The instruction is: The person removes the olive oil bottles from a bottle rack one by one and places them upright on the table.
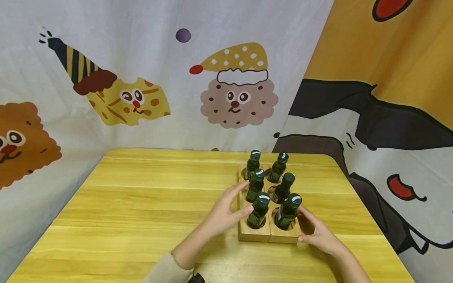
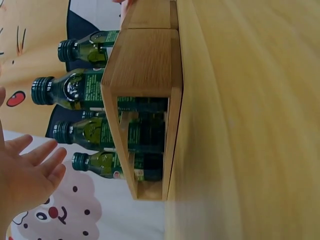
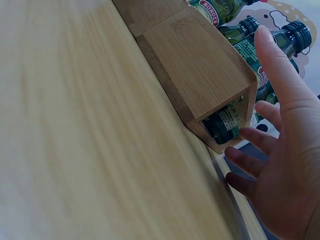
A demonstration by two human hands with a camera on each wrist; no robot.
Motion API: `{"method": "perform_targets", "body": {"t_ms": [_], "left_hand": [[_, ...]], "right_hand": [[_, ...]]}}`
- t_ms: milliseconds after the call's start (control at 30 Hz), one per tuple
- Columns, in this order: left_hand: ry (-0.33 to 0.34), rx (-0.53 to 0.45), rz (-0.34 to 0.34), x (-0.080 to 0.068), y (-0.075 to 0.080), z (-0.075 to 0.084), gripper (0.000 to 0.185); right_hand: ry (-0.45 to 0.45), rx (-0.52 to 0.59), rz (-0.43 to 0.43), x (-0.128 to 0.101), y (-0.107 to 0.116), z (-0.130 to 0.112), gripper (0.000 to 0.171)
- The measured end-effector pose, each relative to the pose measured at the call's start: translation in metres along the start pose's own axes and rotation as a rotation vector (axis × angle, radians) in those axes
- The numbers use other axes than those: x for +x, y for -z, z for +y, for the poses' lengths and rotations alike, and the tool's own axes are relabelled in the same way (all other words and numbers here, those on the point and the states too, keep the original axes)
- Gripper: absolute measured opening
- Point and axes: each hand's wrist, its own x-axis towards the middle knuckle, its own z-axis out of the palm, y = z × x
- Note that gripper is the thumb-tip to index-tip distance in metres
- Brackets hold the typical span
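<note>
Two wooden racks stand side by side, the left rack (image 1: pixel 253 237) and the right rack (image 1: pixel 284 239). Each has a row of round holes with upright dark green glass bottles, such as the front left bottle (image 1: pixel 259 212) and front right bottle (image 1: pixel 287 212). At the left side is my left hand (image 1: pixel 221 214), fingers spread and holding nothing; its thumb tip overlaps the front left bottle in the head view. My right hand (image 1: pixel 321 236) reaches along the right rack's outer side, fingers extended, thumb close to its front corner. Seen from the right wrist, a bottle (image 3: pixel 212 11) bears a BORGES label.
Underneath is a yellow wood-grain table (image 1: pixel 141 212), with the racks right of its middle. A curtain (image 1: pixel 148 51) printed with cartoon figures hangs behind the far edge. A small black object (image 1: pixel 196 278) shows by the left sleeve (image 1: pixel 170 271).
</note>
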Motion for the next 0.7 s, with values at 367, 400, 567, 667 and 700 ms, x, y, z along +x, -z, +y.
{"method": "perform_targets", "body": {"t_ms": [367, 400, 567, 667, 700], "left_hand": [[-0.065, -0.117, -0.023, 0.007, -0.012, 0.001, 0.065], [-0.071, -0.13, -0.023, 0.008, -0.013, 0.0, 0.064], [-0.062, -0.18, -0.025, 0.013, -0.02, -0.002, 0.061], [-0.057, -0.213, -0.027, 0.016, -0.024, -0.002, 0.06], [-0.059, -0.22, -0.026, 0.017, -0.025, -0.002, 0.059]], "right_hand": [[-0.112, -0.039, -0.015, -0.002, -0.001, 0.0, 0.087], [-0.114, -0.038, -0.016, -0.002, -0.001, 0.001, 0.088], [-0.128, -0.02, -0.024, -0.002, -0.002, 0.002, 0.087], [-0.13, -0.002, -0.029, -0.001, -0.002, 0.002, 0.087], [-0.129, 0.003, -0.031, -0.001, -0.002, 0.002, 0.087]]}}
